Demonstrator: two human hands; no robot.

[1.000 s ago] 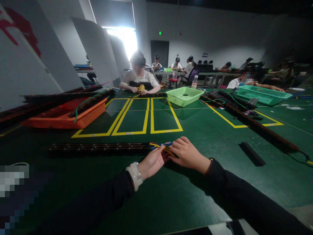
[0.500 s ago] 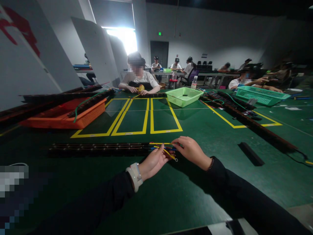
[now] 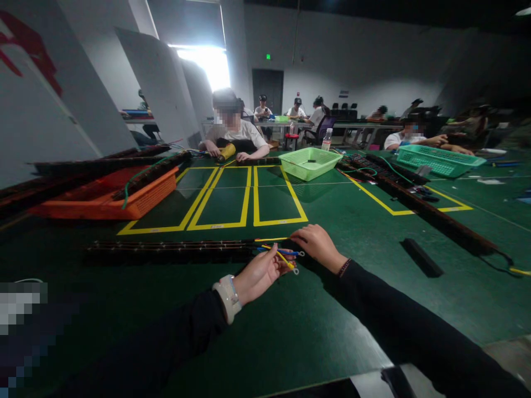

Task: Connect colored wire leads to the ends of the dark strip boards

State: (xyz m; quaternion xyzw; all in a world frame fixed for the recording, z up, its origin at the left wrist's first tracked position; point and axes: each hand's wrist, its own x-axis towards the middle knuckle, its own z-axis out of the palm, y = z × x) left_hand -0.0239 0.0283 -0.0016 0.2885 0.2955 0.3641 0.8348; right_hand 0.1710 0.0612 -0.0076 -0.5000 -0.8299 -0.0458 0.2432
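A long dark strip point(image 3: 166, 249) with thin wires along it lies across the green table before me. Yellow and blue wires come out of its right end. My left hand point(image 3: 261, 273) is closed around a yellow wire point(image 3: 286, 260) and a blue wire point(image 3: 290, 253), both tipped with ring terminals that point right. Just above, my right hand point(image 3: 319, 246) pinches the end of another yellow wire point(image 3: 271, 239), which is stretched out from the strip; its tip is hidden by my fingers.
An orange basket point(image 3: 153, 196) with dark strips stands at left. A light green basket point(image 3: 311, 166) and a teal basket point(image 3: 440, 161) are farther back. At right lie a short black bar point(image 3: 421, 257) and a long dark strip point(image 3: 440, 213). A co-worker point(image 3: 238, 135) sits opposite.
My right hand has moved slightly up, drawing the yellow wire away from the others. The blue wire's ring terminal now shows. My left hand stays almost in place.
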